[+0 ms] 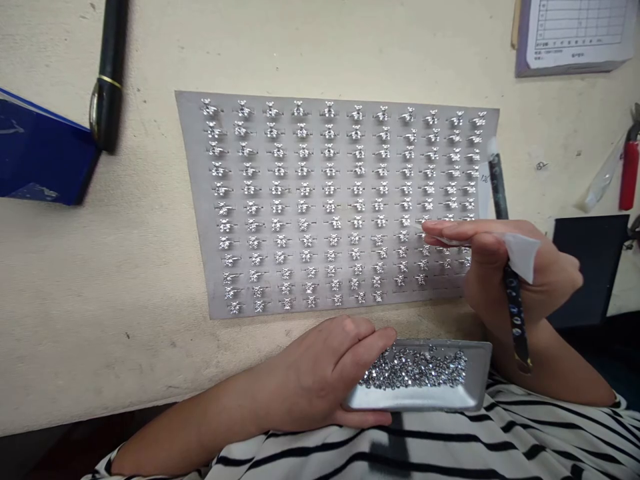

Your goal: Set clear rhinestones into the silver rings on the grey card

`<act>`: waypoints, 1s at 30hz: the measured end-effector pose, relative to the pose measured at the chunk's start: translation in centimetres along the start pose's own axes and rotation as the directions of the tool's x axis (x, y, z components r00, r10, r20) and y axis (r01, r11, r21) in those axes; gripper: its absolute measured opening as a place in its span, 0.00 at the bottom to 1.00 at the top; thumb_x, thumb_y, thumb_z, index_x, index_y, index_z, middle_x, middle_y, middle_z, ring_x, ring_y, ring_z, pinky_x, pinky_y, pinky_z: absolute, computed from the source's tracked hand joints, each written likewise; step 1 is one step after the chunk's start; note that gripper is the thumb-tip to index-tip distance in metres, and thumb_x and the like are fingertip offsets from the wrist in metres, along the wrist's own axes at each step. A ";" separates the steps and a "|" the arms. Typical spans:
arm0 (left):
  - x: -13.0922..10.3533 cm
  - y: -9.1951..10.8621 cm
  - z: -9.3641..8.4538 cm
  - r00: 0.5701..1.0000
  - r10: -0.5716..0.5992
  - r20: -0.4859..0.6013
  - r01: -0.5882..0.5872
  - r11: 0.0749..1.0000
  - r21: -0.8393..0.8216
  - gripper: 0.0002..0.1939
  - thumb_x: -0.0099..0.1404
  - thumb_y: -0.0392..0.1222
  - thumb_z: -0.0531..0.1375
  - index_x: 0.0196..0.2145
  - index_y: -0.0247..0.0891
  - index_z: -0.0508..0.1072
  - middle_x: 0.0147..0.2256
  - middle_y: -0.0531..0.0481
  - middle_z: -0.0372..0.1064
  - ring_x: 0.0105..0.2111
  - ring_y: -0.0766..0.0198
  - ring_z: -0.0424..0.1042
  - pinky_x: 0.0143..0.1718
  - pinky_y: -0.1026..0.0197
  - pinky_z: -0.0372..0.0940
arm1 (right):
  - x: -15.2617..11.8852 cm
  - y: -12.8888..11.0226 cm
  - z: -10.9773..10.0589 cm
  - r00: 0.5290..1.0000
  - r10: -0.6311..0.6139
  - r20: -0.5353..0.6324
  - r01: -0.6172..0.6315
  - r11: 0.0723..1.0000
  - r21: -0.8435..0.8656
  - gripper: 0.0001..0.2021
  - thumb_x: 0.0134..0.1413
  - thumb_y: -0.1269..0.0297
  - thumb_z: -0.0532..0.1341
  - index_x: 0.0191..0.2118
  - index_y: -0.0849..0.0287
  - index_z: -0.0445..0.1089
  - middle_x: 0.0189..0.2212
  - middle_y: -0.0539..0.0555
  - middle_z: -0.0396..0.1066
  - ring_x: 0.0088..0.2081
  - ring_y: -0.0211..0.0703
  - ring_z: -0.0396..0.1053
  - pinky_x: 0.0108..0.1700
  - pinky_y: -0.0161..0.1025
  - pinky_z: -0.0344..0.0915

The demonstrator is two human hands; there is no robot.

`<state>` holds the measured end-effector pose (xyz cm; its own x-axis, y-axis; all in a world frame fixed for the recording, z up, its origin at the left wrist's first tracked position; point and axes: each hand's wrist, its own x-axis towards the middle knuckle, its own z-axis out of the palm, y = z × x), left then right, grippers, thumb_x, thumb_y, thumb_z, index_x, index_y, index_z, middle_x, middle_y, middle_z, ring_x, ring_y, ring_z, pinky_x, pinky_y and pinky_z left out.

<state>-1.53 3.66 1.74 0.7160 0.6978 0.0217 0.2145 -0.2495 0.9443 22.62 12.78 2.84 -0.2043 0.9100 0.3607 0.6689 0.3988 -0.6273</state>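
Note:
My left hand [330,363] is closed on the left end of a small metal tray [475,393], holding it near the table's front edge. Inside lie many tiny glittering clear stones [415,367]. Between thumb and fingers, my right hand [525,273] pinches a thin white pointed pick [445,241] with a flat pale end [523,257]. Its tip is over the right part of a grey sheet [197,200]. A dark patterned stick [515,300] also passes through this hand. Rows of small silvery rings [330,188] stand in slits on the sheet; my right hand hides some.
A black pen [110,80] leans by a blue box [45,147] at the left. At the upper right is a pad of printed forms [575,33]. Red-handled pliers [629,173] and a dark flat panel [585,267] lie at the right.

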 end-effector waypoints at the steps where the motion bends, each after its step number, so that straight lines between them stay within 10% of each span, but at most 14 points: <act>1: 0.0 0.0 0.0 1.000 -0.003 0.002 0.003 1.000 0.001 0.42 0.67 0.54 0.65 0.68 0.40 0.48 0.50 0.42 0.70 0.44 0.56 0.73 0.45 0.55 0.73 | 0.0 0.0 0.0 1.000 0.000 -0.001 0.000 1.000 0.000 0.13 0.62 0.71 0.59 0.42 0.46 0.78 0.37 0.40 0.82 0.37 0.35 0.80 0.37 0.36 0.81; 14: -0.1 -0.1 0.1 0.999 -0.011 -0.036 0.012 1.000 0.023 0.42 0.67 0.54 0.64 0.69 0.41 0.48 0.50 0.41 0.70 0.44 0.56 0.73 0.44 0.53 0.75 | -0.1 -0.6 -0.2 0.984 0.074 -0.160 -0.066 0.996 0.057 0.14 0.68 0.60 0.53 0.45 0.43 0.76 0.38 0.42 0.81 0.36 0.37 0.80 0.34 0.43 0.81; 20: -0.4 -0.1 0.4 0.998 0.000 -0.070 0.006 0.997 0.076 0.44 0.65 0.53 0.66 0.70 0.42 0.48 0.51 0.40 0.69 0.48 0.55 0.72 0.47 0.51 0.75 | 0.7 0.9 -2.4 0.948 -0.123 -0.293 0.110 0.992 -0.062 0.14 0.64 0.56 0.58 0.53 0.40 0.74 0.51 0.45 0.78 0.52 0.50 0.78 0.49 0.55 0.81; 25: -0.8 -0.4 0.9 0.995 0.044 -0.089 -0.031 0.988 0.150 0.42 0.65 0.52 0.66 0.68 0.35 0.51 0.50 0.36 0.67 0.49 0.51 0.70 0.48 0.46 0.75 | 1.2 4.8 -6.9 0.998 0.063 -0.020 -0.066 0.900 -0.432 0.19 0.66 0.67 0.54 0.59 0.51 0.69 0.65 0.53 0.66 0.66 0.44 0.66 0.68 0.47 0.66; 30: -0.9 -0.5 1.1 0.996 0.058 -0.074 -0.042 0.977 0.207 0.42 0.65 0.52 0.66 0.67 0.35 0.51 0.51 0.36 0.65 0.52 0.50 0.69 0.50 0.47 0.74 | 2.3 9.1 -9.9 0.924 0.381 0.032 -0.245 0.655 -0.715 0.20 0.65 0.71 0.51 0.57 0.53 0.70 0.67 0.53 0.63 0.64 0.41 0.67 0.64 0.40 0.66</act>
<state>-1.59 2.40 0.86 0.6765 0.7295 0.1009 0.3171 -0.4121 0.8542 35.32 17.35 4.81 0.0435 0.9965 0.0720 0.9991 -0.0432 -0.0056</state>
